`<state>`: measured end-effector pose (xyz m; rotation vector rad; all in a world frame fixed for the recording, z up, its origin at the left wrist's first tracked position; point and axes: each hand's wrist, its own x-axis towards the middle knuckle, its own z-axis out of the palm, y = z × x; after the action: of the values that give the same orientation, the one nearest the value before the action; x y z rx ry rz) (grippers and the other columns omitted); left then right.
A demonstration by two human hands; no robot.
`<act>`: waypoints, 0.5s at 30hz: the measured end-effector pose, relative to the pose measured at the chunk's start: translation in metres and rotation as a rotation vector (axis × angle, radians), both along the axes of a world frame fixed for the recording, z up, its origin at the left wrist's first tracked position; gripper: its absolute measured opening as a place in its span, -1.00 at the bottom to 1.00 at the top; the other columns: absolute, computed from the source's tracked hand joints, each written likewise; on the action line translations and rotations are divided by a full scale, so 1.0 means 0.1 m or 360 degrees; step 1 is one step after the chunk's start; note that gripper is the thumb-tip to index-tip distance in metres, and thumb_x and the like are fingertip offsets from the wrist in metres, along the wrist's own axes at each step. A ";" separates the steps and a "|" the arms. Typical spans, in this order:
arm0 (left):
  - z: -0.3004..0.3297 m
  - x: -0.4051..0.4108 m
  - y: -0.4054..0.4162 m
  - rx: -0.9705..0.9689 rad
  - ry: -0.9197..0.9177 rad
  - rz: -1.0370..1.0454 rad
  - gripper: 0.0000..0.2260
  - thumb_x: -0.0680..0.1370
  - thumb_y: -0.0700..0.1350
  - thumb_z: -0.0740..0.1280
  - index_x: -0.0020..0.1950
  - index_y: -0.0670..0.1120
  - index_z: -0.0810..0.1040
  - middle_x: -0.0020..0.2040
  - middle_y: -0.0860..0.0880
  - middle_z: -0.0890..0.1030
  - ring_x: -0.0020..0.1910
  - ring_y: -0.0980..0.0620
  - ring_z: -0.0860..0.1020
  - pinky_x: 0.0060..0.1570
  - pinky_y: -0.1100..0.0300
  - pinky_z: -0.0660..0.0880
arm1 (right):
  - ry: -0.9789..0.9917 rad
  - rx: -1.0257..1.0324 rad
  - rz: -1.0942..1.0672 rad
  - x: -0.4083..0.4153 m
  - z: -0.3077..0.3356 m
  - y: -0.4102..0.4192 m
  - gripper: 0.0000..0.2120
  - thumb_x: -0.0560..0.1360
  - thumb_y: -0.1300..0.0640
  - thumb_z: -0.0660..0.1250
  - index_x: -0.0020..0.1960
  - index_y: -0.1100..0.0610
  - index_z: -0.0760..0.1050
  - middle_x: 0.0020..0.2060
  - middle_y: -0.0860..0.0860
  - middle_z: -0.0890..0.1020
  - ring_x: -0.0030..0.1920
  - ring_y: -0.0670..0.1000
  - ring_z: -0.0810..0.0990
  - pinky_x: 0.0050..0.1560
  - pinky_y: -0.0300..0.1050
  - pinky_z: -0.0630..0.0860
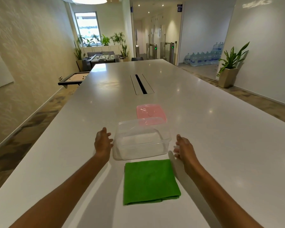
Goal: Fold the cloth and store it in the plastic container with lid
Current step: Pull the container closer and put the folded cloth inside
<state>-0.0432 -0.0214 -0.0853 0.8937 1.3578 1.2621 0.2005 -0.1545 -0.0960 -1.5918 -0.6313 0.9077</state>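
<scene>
A green cloth (150, 181), folded into a flat rectangle, lies on the white table (212, 145) close to me. Just beyond it stands a clear plastic container (141, 139), open and holding nothing. Its pink lid (150, 113) lies flat on the table behind the container. My left hand (103, 142) hovers at the container's left side with relaxed fingers, almost touching its wall. My right hand (183, 148) is at the container's right side, fingers spread, a small gap away from it. Neither hand holds anything.
A cable slot (141, 83) runs along the table's middle farther back. The table's left edge drops to the floor, where a game board (74, 78) stands. Potted plants, a foosball table and stacked water bottles are far off.
</scene>
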 end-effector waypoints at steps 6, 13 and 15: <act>-0.04 -0.33 -0.31 -0.0164 0.0205 -0.0029 -0.76 0.55 -0.11 0.25 0.10 -0.24 0.49 -0.13 -0.21 0.58 -0.38 -0.11 0.50 -0.38 0.07 0.51 | -0.0082 -0.0149 0.0208 0.15 0.12 -0.36 -0.74 0.50 0.08 0.37 0.03 0.28 0.57 -0.17 0.18 0.68 -0.25 0.11 0.60 -0.03 0.04 0.61; 0.13 -0.40 -0.80 -0.0476 0.0761 -0.0797 -0.72 0.54 -0.11 0.31 -0.15 -0.35 0.58 -0.35 -0.26 0.59 -0.48 -0.12 0.50 -0.36 0.07 0.50 | -0.0498 -0.0485 0.0635 0.02 0.17 -0.56 -0.72 0.41 0.00 0.46 -0.10 0.25 0.63 -0.28 0.15 0.70 -0.31 0.07 0.67 -0.15 -0.01 0.67; 0.17 -0.35 -0.86 -0.0521 0.0990 -0.0938 -0.64 0.52 -0.03 0.35 -0.17 -0.36 0.60 -0.38 -0.24 0.60 -0.47 -0.12 0.53 -0.35 0.08 0.52 | -0.0547 -0.0486 0.0642 -0.04 0.14 -0.58 -0.70 0.35 -0.01 0.51 -0.12 0.22 0.63 -0.30 0.14 0.69 -0.30 0.07 0.68 -0.13 0.05 0.67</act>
<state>-0.0786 -0.1078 -0.0681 1.3796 1.5446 0.2979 0.1963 -0.2124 -0.0817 -1.9559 -1.1275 1.0701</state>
